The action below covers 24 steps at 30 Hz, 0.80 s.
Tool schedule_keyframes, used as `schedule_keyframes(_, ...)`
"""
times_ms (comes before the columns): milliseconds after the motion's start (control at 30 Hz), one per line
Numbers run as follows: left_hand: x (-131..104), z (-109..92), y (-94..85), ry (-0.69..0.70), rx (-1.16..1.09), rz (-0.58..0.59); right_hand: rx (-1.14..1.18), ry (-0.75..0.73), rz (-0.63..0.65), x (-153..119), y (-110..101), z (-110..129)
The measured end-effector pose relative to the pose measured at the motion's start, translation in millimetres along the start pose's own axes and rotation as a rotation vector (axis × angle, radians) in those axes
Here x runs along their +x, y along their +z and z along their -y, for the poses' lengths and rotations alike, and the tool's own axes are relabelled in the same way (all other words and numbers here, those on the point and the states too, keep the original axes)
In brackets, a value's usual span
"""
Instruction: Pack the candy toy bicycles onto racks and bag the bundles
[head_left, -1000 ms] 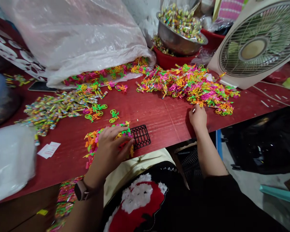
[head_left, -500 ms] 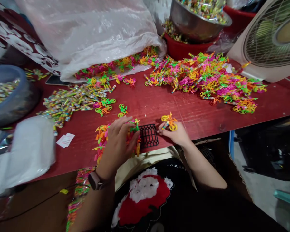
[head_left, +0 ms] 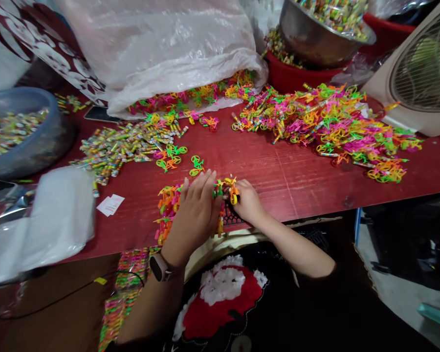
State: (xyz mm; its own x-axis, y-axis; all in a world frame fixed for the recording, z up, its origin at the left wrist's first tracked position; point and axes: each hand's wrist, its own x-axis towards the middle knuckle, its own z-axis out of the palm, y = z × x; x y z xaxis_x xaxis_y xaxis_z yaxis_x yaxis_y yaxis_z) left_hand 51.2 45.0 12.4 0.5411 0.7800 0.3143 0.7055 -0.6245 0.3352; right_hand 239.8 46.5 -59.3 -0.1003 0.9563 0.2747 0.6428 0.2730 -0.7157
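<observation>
A black plastic grid rack [head_left: 233, 215] lies at the table's front edge, its right end bare. Colourful toy bicycles [head_left: 165, 208] stand packed in rows along its left part. My left hand [head_left: 198, 200] rests over these rows with its fingers stretched out, covering many of them. Pinched in my right hand [head_left: 250, 201] is an orange and yellow toy bicycle [head_left: 233, 191], held upright at the rack beside the packed rows. My fingers hide its lower part. Just beyond my left hand lies a loose green and yellow toy bicycle [head_left: 197, 165].
A large heap of toy bicycles [head_left: 326, 122] covers the back right, near a fan [head_left: 421, 73]. Candy tubes [head_left: 121, 146] are piled at left by a blue basin [head_left: 55, 127]. A plastic sack [head_left: 176, 44] and a metal bowl [head_left: 315, 36] stand behind. Plastic bags [head_left: 60, 215] lie front left.
My right hand has moved left with the orange and yellow bicycle, from beside the rack to over it. My left hand stays on the rows, its fingers now straighter. The view has shifted slightly.
</observation>
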Motion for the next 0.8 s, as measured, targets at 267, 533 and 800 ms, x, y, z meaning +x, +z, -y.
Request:
schedule_keyframes(267,0,4,-0.4,-0.005,-0.051,-0.067,-0.231,-0.034,0.127,2,-1,17)
schedule_keyframes(533,0,7,2.0,0.02,0.012,-0.025,-0.028,-0.05,0.158,5,3,-3)
schedule_keyframes(800,4,4,-4.5,-0.017,0.009,0.001,-0.47,0.141,-0.473,86,-109,-46)
